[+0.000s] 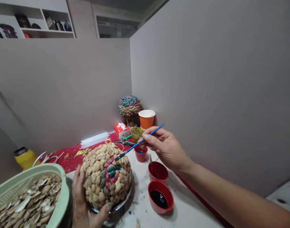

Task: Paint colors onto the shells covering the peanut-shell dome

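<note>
A round dome (pixel 97 177) covered in pale nutshells rests on a shiny metal bowl (pixel 118 207). A few of its shells are painted pink, teal and green. My left hand (pixel 84 201) steadies the dome from the left and front, its thumb along the lower edge. Between the thumb and fingers of my right hand (pixel 162 145) is a thin blue paintbrush (pixel 140 142). Its dark bristles touch or nearly touch the shells near a pink patch. Right of the dome stand red cups of paint: one with dark liquid (pixel 159 199), one with red (pixel 158 171), one with blue (pixel 141 155).
A green basket (pixel 65 177) of loose shells is at the left, with a yellow jar (pixel 24 157) behind. Further back are pliers (pixel 128 143), clear sticks (pixel 94 140), a red tissue pack (pixel 121 129), an orange cup (pixel 146 120) and a painted shell dome (pixel 130 106). Grey partitions (pixel 206 79) enclose the table.
</note>
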A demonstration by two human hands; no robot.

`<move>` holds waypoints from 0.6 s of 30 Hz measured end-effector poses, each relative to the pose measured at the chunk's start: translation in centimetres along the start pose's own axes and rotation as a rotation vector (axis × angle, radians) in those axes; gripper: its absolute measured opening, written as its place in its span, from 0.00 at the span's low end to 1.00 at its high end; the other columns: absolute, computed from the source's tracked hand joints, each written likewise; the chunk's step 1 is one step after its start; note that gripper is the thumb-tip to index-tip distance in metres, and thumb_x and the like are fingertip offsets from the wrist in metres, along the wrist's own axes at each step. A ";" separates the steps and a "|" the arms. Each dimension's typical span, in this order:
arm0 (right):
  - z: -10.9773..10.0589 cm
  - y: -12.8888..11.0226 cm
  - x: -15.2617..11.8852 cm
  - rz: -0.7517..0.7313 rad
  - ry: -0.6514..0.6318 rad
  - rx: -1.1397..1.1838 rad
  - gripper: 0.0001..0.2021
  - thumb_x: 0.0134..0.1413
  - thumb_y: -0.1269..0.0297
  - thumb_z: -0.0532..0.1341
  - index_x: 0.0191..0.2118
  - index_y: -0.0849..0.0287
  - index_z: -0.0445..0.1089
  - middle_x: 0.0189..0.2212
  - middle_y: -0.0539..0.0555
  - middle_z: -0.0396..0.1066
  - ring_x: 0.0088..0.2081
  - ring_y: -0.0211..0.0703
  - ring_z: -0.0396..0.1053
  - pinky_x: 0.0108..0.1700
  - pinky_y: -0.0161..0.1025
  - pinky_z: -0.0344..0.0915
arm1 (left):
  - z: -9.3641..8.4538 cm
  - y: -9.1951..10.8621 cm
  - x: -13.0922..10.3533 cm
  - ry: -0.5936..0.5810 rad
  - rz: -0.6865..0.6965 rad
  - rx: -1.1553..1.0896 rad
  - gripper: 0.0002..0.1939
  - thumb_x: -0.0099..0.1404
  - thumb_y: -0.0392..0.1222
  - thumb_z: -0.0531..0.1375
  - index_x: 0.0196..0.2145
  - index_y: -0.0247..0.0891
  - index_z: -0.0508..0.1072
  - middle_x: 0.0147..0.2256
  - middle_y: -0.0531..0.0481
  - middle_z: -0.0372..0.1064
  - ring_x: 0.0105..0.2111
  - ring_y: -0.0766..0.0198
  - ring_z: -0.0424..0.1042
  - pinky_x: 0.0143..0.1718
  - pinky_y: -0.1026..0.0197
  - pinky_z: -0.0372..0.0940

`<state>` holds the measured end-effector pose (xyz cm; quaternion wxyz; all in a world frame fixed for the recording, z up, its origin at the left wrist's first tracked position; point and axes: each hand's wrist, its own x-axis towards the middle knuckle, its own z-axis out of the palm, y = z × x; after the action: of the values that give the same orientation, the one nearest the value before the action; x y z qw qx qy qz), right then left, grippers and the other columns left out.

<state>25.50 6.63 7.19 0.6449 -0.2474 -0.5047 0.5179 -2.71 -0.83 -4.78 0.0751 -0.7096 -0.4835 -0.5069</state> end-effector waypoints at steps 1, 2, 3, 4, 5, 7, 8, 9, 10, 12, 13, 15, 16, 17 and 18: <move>0.0 0.0 -0.1 -0.006 0.002 -0.002 0.13 0.44 0.56 0.75 0.30 0.56 0.75 0.23 0.47 0.77 0.24 0.36 0.75 0.30 0.32 0.73 | 0.0 0.1 0.0 0.004 -0.003 -0.001 0.50 0.59 0.51 0.65 0.70 0.45 0.42 0.71 0.39 0.41 0.69 0.38 0.45 0.64 0.32 0.53; 0.0 0.0 -0.2 -0.014 0.006 -0.007 0.13 0.44 0.56 0.75 0.30 0.56 0.75 0.23 0.47 0.77 0.24 0.35 0.75 0.30 0.32 0.73 | 0.1 0.2 0.1 0.015 -0.006 -0.002 0.50 0.59 0.52 0.65 0.70 0.45 0.42 0.71 0.39 0.41 0.69 0.38 0.46 0.64 0.32 0.54; 0.0 0.0 -0.3 -0.022 0.011 -0.015 0.13 0.44 0.55 0.75 0.30 0.56 0.75 0.23 0.47 0.76 0.24 0.35 0.75 0.30 0.32 0.73 | 0.2 0.3 0.1 0.032 -0.011 -0.003 0.49 0.59 0.53 0.64 0.70 0.45 0.43 0.71 0.39 0.41 0.69 0.38 0.47 0.64 0.32 0.53; 0.1 0.0 -0.3 -0.031 0.016 -0.023 0.13 0.43 0.55 0.75 0.30 0.56 0.75 0.24 0.47 0.76 0.25 0.35 0.75 0.31 0.32 0.73 | 0.3 0.5 0.2 0.051 -0.019 -0.005 0.49 0.59 0.54 0.64 0.70 0.46 0.43 0.71 0.40 0.42 0.69 0.38 0.47 0.64 0.32 0.52; 0.3 0.0 -0.3 -0.037 0.016 -0.030 0.14 0.43 0.55 0.75 0.30 0.56 0.75 0.24 0.47 0.76 0.25 0.35 0.75 0.31 0.33 0.74 | 0.4 0.6 0.2 0.067 -0.027 -0.008 0.48 0.59 0.54 0.64 0.70 0.46 0.44 0.70 0.40 0.43 0.68 0.38 0.48 0.64 0.32 0.52; 0.7 0.0 -0.1 -0.039 0.007 -0.048 0.14 0.42 0.54 0.75 0.29 0.56 0.75 0.24 0.47 0.75 0.25 0.36 0.75 0.32 0.34 0.74 | 0.5 0.6 0.2 0.079 -0.039 -0.019 0.49 0.59 0.55 0.64 0.70 0.46 0.45 0.70 0.40 0.44 0.68 0.37 0.48 0.64 0.31 0.51; 0.9 0.0 0.0 -0.038 0.000 -0.059 0.14 0.43 0.54 0.75 0.29 0.57 0.75 0.25 0.48 0.75 0.25 0.36 0.75 0.32 0.34 0.74 | 0.5 0.5 0.2 0.079 -0.044 -0.025 0.49 0.59 0.55 0.64 0.70 0.46 0.45 0.70 0.40 0.44 0.68 0.37 0.49 0.64 0.31 0.52; 1.1 0.0 0.1 -0.037 -0.006 -0.067 0.14 0.44 0.54 0.75 0.29 0.57 0.75 0.25 0.48 0.75 0.25 0.36 0.75 0.32 0.34 0.74 | 0.5 0.4 0.2 0.077 -0.041 -0.027 0.49 0.58 0.55 0.64 0.70 0.46 0.45 0.70 0.40 0.44 0.68 0.36 0.49 0.64 0.30 0.52; 1.3 0.1 0.2 -0.036 -0.012 -0.071 0.14 0.44 0.54 0.75 0.28 0.57 0.74 0.25 0.47 0.75 0.25 0.36 0.74 0.32 0.34 0.74 | 0.5 0.3 0.1 0.069 -0.033 -0.027 0.50 0.58 0.55 0.65 0.70 0.46 0.44 0.70 0.40 0.43 0.68 0.36 0.49 0.64 0.30 0.52; 1.5 0.3 0.4 -0.028 -0.026 -0.064 0.14 0.43 0.54 0.75 0.28 0.56 0.74 0.24 0.46 0.75 0.24 0.35 0.74 0.32 0.34 0.74 | 0.4 0.1 0.0 0.048 -0.013 -0.025 0.51 0.57 0.54 0.66 0.70 0.47 0.43 0.71 0.40 0.42 0.68 0.36 0.49 0.64 0.30 0.51; 1.4 0.4 0.5 -0.022 -0.034 -0.059 0.15 0.42 0.53 0.75 0.27 0.56 0.73 0.23 0.46 0.74 0.24 0.35 0.74 0.32 0.34 0.75 | 0.3 0.0 0.0 0.037 -0.006 -0.026 0.52 0.57 0.53 0.66 0.70 0.47 0.43 0.71 0.40 0.41 0.68 0.36 0.48 0.64 0.30 0.51; 1.1 0.6 0.7 -0.009 -0.039 -0.064 0.15 0.41 0.52 0.75 0.27 0.56 0.73 0.22 0.46 0.74 0.24 0.35 0.74 0.32 0.34 0.75 | 0.2 0.0 0.0 0.026 -0.012 -0.039 0.52 0.57 0.52 0.66 0.70 0.47 0.42 0.71 0.40 0.41 0.69 0.37 0.46 0.64 0.30 0.50; 0.9 0.7 0.8 -0.007 -0.030 -0.073 0.16 0.41 0.52 0.75 0.27 0.56 0.73 0.22 0.46 0.74 0.24 0.36 0.74 0.31 0.35 0.75 | 0.1 0.0 0.0 0.025 -0.023 -0.047 0.52 0.57 0.52 0.67 0.70 0.47 0.43 0.71 0.40 0.41 0.69 0.36 0.45 0.65 0.30 0.49; 0.6 0.8 0.8 -0.007 -0.015 -0.080 0.16 0.40 0.51 0.75 0.27 0.56 0.73 0.22 0.46 0.74 0.23 0.36 0.74 0.31 0.35 0.75 | 0.1 0.0 0.0 0.023 -0.032 -0.052 0.52 0.57 0.52 0.67 0.70 0.47 0.43 0.71 0.40 0.41 0.69 0.36 0.45 0.65 0.30 0.48; 0.4 0.8 0.9 -0.008 0.002 -0.083 0.16 0.40 0.51 0.75 0.27 0.56 0.73 0.22 0.46 0.75 0.23 0.37 0.74 0.31 0.35 0.75 | 0.1 0.1 0.0 0.018 -0.039 -0.055 0.52 0.57 0.52 0.66 0.70 0.47 0.43 0.71 0.40 0.41 0.69 0.36 0.45 0.65 0.30 0.48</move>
<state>24.76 7.65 6.98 0.6366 -0.2725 -0.5261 0.4936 -2.58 -0.80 -4.79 0.0501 -0.6973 -0.4826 -0.5277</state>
